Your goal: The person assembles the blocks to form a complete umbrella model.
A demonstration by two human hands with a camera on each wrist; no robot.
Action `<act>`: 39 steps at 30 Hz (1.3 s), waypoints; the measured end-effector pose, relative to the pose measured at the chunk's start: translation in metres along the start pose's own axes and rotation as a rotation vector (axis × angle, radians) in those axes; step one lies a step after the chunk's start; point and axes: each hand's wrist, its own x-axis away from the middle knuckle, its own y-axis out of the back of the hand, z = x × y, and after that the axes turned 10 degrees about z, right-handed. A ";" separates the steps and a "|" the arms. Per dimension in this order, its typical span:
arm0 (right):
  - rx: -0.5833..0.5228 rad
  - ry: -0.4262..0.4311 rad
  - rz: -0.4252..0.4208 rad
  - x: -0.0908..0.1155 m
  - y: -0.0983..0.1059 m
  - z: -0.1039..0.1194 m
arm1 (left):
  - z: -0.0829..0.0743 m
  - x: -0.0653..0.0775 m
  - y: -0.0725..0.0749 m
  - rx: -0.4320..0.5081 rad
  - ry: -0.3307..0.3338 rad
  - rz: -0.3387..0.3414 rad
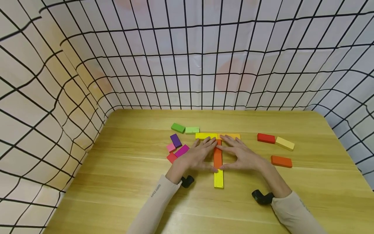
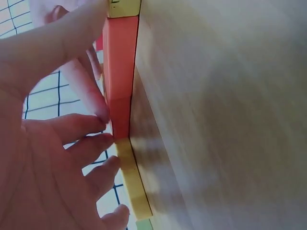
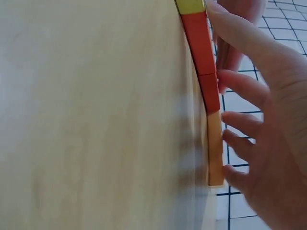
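Flat wooden blocks lie in a T shape between both hands. A yellow block [image 1: 201, 135] and a light orange block [image 1: 233, 136] form the crossbar; orange-red blocks [image 1: 218, 159] and a lower yellow block [image 1: 218, 180] make up the stem. My left hand [image 1: 195, 157] spreads over the stem's left side, fingertips at the yellow crossbar block and upper stem. From the right, my right hand [image 1: 243, 156] mirrors it, fingers extended near the light orange block [image 3: 215, 148]. Both thumbs meet near the joint above the lower yellow block. Neither hand curls around a block.
Left of the T are two green blocks [image 1: 178, 128], a purple block [image 1: 176, 140], and pink, magenta and red blocks [image 1: 181, 151]. Right of it are a red block [image 1: 266, 138], a pale yellow block [image 1: 284, 143] and an orange block [image 1: 281, 161]. Black netting [image 1: 201, 75] surrounds the wooden table [image 1: 111, 188].
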 end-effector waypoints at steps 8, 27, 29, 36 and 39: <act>-0.089 -0.074 -0.126 0.018 0.023 -0.019 | -0.006 0.000 0.000 -0.010 -0.031 0.010; -0.020 -0.293 -0.243 0.069 0.052 -0.085 | -0.014 -0.012 0.000 -0.058 0.018 0.082; -0.017 -0.304 -0.254 0.068 0.051 -0.085 | -0.014 -0.011 0.001 -0.055 0.022 0.087; -0.023 -0.312 -0.240 0.066 0.053 -0.081 | -0.015 -0.010 0.002 -0.057 0.033 0.091; -0.081 -0.297 -0.188 0.069 0.055 -0.078 | -0.015 -0.011 0.001 -0.060 0.033 0.094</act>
